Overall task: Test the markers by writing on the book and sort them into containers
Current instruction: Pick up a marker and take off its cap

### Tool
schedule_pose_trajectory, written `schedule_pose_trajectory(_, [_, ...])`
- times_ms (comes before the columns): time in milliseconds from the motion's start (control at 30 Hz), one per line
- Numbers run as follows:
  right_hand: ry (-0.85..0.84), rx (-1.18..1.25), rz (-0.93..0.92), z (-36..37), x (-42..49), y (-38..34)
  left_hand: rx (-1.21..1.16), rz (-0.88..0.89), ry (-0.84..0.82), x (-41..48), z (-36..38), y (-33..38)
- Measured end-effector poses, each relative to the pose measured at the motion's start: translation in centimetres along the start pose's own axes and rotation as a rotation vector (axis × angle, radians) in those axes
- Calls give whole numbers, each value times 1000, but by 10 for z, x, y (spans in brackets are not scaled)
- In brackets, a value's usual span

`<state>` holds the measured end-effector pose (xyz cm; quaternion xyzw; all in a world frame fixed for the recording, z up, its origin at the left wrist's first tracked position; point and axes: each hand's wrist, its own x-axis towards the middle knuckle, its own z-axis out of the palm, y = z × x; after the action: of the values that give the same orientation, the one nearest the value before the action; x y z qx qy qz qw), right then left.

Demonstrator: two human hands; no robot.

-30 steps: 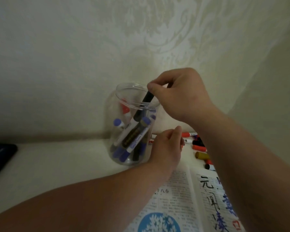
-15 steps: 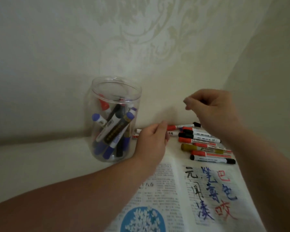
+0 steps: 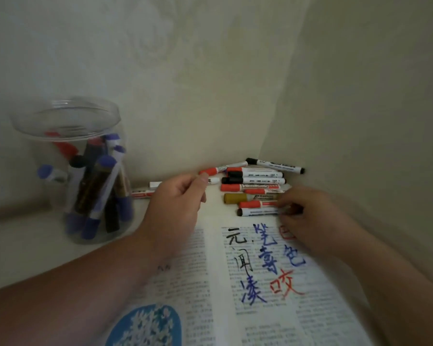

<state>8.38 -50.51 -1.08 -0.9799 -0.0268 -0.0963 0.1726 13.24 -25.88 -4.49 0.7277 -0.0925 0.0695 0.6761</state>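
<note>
A clear plastic jar [image 3: 68, 139] stands upright at the left on the pale table [image 3: 23, 245], near the wall [image 3: 210, 71]. Inside it the sorted markers [image 3: 98, 186] lean in a bundle, most of them with blue caps, some dark, and one red piece near the top.

In the far right corner, where two walls meet, lies the pile of loose markers [image 3: 253, 181], nearly parallel and touching each other. A black marker [image 3: 273, 166] lies farthest, against the wall. Nearer come an olive marker [image 3: 248, 197], then a red-capped marker [image 3: 258, 204], and nearest a dark-capped marker [image 3: 256, 212], just beside the top edge of the open book [image 3: 205, 283]. Two more markers [image 3: 143, 193] lie between the jar and the pile, partly hidden behind the left hand [image 3: 178, 203].

The left hand is over the far part of the left page, with fingers loosely curled and the thumb up; it holds nothing. The right hand [image 3: 308, 216] is blurred. Its fingertips [image 3: 283, 208] are at the right ends of the red-capped and dark-capped markers, but I cannot tell if they grip one.

On the right page are big handwritten characters [image 3: 265, 258] in black, blue and red over the print
</note>
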Motion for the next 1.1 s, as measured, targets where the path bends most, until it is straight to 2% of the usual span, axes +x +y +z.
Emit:
schedule_pose_trajectory(300, [-161,-139,1,-4,5,-6,315,216,-105,-13,4,7])
schedule_pose_trajectory(500, [-206,-198,7,-9,-1,-11,270,209,-130,-14,6,6])
schedule_pose_trajectory(567, [-165,-37,8,-7,-4,-14,234,205,-124,-14,5,6])
schedule_pose_trajectory(700, [-78,821,106,-4,-7,-17,197,252,-185,-21,7,13])
schedule_pose_trajectory(800, [-140,1211,153,-2,-10,-24,187,283,-306,-26,5,16])
schedule_pose_trajectory(933, [-189,1325,85,2,-13,-28,291,335,-430,-28,5,18])
schedule_pose_trajectory(1033, [-212,1355,-7,5,-14,-30,427,456,-446,-27,7,20])
schedule_pose_trajectory(1100, [-194,1318,-48,6,-15,-33,485,476,-450,-26,8,20])
